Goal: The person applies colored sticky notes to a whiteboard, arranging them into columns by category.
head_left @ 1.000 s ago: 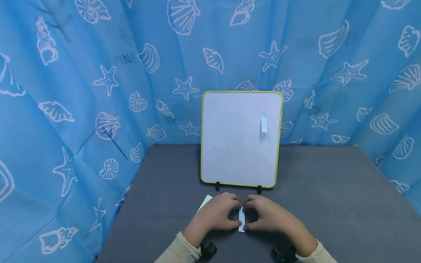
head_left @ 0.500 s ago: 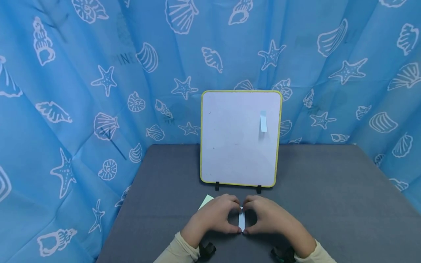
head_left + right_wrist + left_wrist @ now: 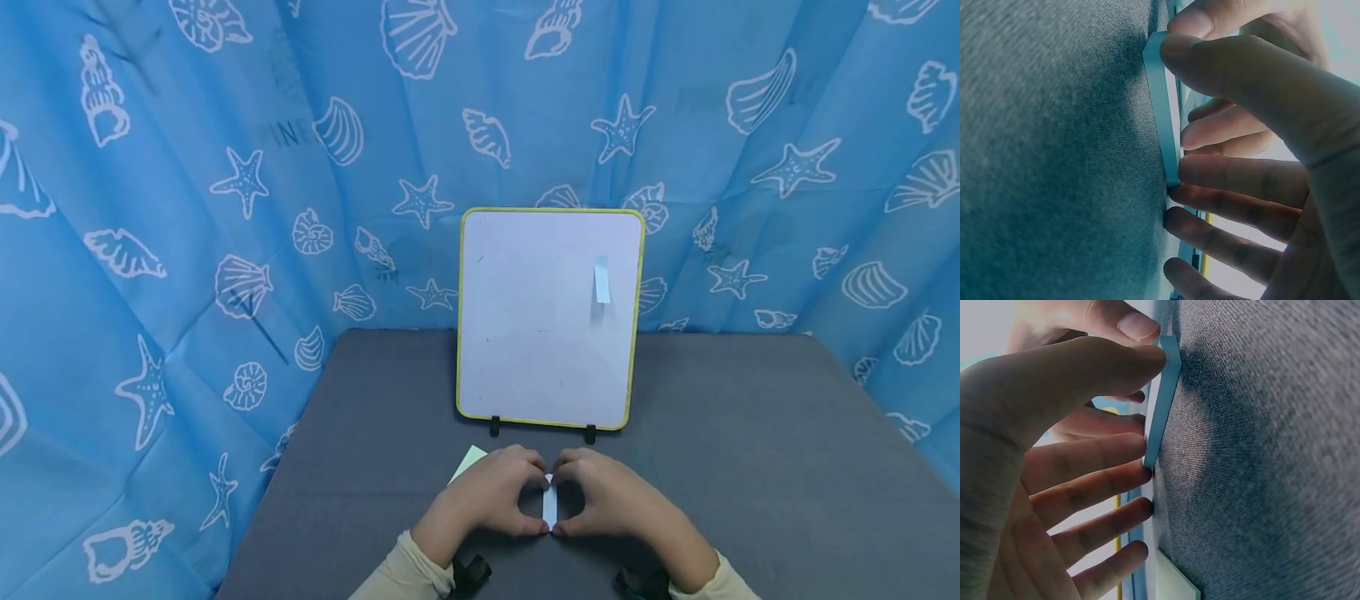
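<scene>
Filling the background, a blue shell-patterned curtain [image 3: 420,133] hangs behind a grey desk [image 3: 750,450]. A yellow-edged whiteboard [image 3: 540,325] stands on the desk. In front of it, the left hand [image 3: 497,493] and right hand [image 3: 609,493] arch toward each other, thumbs and forefingers bent in, other fingers spread loosely. A pale green sheet [image 3: 468,462] lies partly behind the left hand; a light blue slip [image 3: 602,281] clings high on the board's right.

Smallest is the pale strip [image 3: 550,505], on the desk between the hands, thumbs clamped at its near end, forefingers at its far end. Probably paper, it should be light, hardly slippery and easily creased; whether folded or layered, I cannot tell. Gripping the long edges near both ends, gently, seems best.
</scene>
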The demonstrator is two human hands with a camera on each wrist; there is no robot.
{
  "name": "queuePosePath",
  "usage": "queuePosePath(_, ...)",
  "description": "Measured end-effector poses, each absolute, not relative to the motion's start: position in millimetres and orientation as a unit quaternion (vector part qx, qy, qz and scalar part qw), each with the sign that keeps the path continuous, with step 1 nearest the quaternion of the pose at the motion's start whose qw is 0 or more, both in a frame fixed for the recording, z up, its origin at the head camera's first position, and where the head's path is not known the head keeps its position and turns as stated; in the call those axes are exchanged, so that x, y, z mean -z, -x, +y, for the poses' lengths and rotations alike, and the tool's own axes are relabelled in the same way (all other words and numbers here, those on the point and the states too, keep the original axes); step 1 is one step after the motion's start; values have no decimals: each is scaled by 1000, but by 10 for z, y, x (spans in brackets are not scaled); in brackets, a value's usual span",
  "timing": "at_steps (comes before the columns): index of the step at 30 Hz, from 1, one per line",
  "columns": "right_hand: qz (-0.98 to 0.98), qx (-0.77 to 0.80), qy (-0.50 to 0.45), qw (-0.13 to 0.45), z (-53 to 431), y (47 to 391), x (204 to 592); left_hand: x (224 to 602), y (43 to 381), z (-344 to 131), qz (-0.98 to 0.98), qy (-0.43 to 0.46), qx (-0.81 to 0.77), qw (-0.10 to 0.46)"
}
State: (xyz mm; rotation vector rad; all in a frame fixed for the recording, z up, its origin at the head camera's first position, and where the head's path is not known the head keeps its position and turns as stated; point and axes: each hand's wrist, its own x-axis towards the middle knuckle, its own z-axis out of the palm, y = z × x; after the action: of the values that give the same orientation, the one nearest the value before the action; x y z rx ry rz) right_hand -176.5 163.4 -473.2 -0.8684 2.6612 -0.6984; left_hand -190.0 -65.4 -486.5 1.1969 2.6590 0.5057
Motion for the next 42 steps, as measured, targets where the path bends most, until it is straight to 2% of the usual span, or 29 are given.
queuePosePath(25,915,240,296,134,1624,1790,4719,4885,1913,-644,890,-402,-200,75)
queuePosePath(33,912,243,309,120,1630,1782,4754,4912,1901,-653,885,-416,-202,52)
queuePosePath(42,913,241,309,113,1626,1799,4769,4905,1900,-670,882,-415,-219,49)
